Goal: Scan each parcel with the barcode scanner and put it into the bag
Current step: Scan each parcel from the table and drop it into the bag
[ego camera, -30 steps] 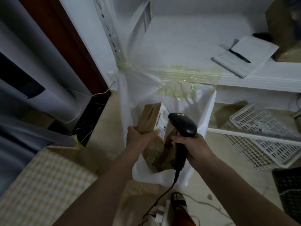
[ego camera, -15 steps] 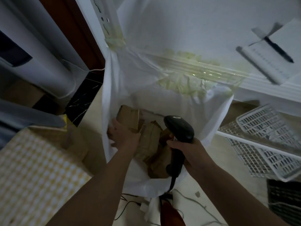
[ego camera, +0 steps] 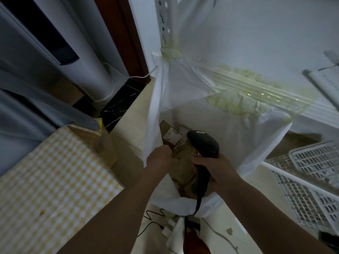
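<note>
A white bag [ego camera: 229, 143] hangs open, its far rim taped with yellowish tape [ego camera: 256, 90] along the shelf [ego camera: 321, 110] edge and at 1 corner to the upright post [ego camera: 166, 24]. To the left lies a yellow checked cloth [ego camera: 55, 176]; to the right, white plastic baskets [ego camera: 311, 176] stand under the shelf. Brown parcels [ego camera: 183, 167] fill the bag's bottom; 1 with a white label [ego camera: 171, 134] leans against the bag's left wall. The left hand [ego camera: 159, 158] is at the bag's left rim, fingers curled down among the parcels; whether it grasps one I cannot tell. The right hand [ego camera: 216, 167] is clenched round the handle of the black scanner [ego camera: 203, 143], held over the parcels inside the bag's mouth, its cable [ego camera: 199, 204] trailing over the near rim to the floor.
</note>
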A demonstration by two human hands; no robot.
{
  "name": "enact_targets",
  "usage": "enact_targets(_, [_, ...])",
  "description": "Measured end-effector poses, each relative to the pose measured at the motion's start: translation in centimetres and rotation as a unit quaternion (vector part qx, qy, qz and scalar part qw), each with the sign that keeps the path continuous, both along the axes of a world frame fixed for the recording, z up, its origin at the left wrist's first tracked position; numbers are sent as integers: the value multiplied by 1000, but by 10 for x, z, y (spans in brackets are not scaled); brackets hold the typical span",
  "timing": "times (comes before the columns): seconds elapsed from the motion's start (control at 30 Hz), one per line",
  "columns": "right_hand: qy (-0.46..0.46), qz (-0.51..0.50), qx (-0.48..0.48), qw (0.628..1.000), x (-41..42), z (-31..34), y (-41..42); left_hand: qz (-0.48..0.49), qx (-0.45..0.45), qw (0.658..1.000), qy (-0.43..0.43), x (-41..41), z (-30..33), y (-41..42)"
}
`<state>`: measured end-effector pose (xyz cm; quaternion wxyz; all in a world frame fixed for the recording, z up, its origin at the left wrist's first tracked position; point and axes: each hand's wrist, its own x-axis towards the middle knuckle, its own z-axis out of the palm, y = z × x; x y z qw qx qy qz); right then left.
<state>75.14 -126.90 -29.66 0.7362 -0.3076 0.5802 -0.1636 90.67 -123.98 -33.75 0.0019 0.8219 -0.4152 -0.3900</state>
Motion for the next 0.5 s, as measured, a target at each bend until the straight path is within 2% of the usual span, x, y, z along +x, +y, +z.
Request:
enact_targets(0.17, [-10,56,-41,998,31,28,23,-6,-56,997,-58,17,33,39])
enact_targets(0.3, [-52,91,-48,993,64,45,66,14,-67,993,-99,45,60,89])
enact_targets(0.5, [-46,245,-88,964,126,62,166,98,-50,981,-162,100,85,230])
